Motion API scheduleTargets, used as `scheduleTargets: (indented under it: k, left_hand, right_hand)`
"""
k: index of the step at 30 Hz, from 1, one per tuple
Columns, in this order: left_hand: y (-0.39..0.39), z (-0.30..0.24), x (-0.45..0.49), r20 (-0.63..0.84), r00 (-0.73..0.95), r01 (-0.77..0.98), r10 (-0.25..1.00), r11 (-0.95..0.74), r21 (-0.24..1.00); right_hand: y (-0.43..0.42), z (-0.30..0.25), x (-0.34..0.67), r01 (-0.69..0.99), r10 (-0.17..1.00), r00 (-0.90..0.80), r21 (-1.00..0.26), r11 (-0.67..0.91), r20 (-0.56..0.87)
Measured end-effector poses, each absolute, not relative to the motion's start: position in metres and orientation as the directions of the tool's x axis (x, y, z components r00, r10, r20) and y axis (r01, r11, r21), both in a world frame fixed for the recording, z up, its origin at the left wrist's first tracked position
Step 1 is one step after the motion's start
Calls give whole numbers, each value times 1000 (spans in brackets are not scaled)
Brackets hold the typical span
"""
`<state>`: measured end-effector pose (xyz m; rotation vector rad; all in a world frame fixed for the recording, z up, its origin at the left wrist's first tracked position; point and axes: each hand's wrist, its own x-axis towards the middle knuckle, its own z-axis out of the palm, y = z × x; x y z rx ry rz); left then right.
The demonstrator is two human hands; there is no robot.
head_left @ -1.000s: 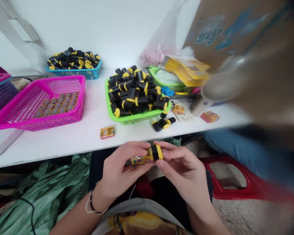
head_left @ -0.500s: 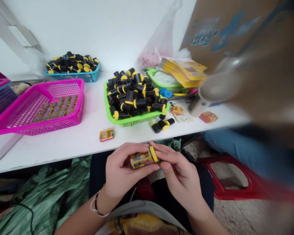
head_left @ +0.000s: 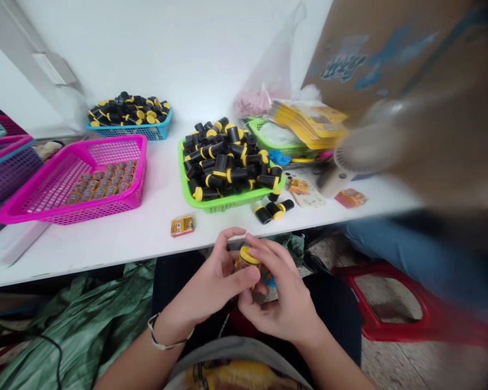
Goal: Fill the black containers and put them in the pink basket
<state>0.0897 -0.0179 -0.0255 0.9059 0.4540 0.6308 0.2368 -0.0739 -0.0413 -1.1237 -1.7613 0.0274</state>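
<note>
Between my hands, over my lap, is a small canister (head_left: 249, 257) with a yellow cap and a printed yellow label. It stands nearly upright, cap toward me, its lower part hidden by fingers. My left hand (head_left: 215, 279) is closed around its left side, thumb across the front. My right hand (head_left: 278, 295) grips it from the right, fingertips at the cap. Past my hands on the table lies a small printed box (head_left: 182, 226). Beyond it, a green basket (head_left: 228, 203) is heaped with black canisters (head_left: 222, 162) that have yellow caps.
A pink basket (head_left: 101, 212) at left holds rows of labelled canisters (head_left: 106, 181). Behind it stands a blue basket (head_left: 146, 131) of black canisters. At right are a small fan (head_left: 341, 168), yellow printed cards (head_left: 309, 122), a cardboard box (head_left: 361, 49) and a red stool (head_left: 384, 327).
The canister has turned from lying sideways to nearly upright between my hands. My left thumb has come across its front, and my right fingers have moved over the cap. The view has shifted slightly.
</note>
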Motion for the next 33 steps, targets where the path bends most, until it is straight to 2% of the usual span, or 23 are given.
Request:
scheduleTargets:
  k: [2, 4, 9, 15, 19, 22, 27, 30, 33]
  left_hand:
    - [-16, -28, 86, -142, 815, -212, 562, 517, 829]
    - [-17, -31, 85, -164, 843, -140, 512, 503, 853]
    - [-27, -30, 87, -141, 802, -155, 581, 429, 890]
    - [-34, -25, 87, -128, 723, -168, 679, 352, 921]
    - [-34, -26, 83, -103, 716, -199, 691, 344, 918]
    - [-32, -27, 79, -75, 778, -170, 624, 325, 930]
    - [-21, -28, 76, 90, 913, -227, 398, 312, 923]
    - [-17, -29, 76, 129, 925, -257, 357, 341, 904]
    - [-18, -28, 76, 111, 923, -271, 369, 417, 867]
  right_hand:
    - [-75, -37, 238, 663, 680, -122, -451, 598, 723]
    - [-76, -37, 238, 684, 658, -152, -402, 608, 737]
    - [-84, -49, 236, 756, 532, -179, -231, 613, 827]
    - [-87, -53, 234, 751, 505, -201, -199, 629, 839]
    - [-84, -47, 238, 708, 490, -270, -173, 684, 829]
    - [-84, -39, 243, 692, 467, -322, -132, 710, 823]
    - [-88, -23, 251, 614, 447, -385, -138, 777, 807]
    - [-88, -19, 252, 578, 464, -402, -174, 797, 789]
    - [-86, -21, 250, 592, 488, -357, -212, 778, 797]
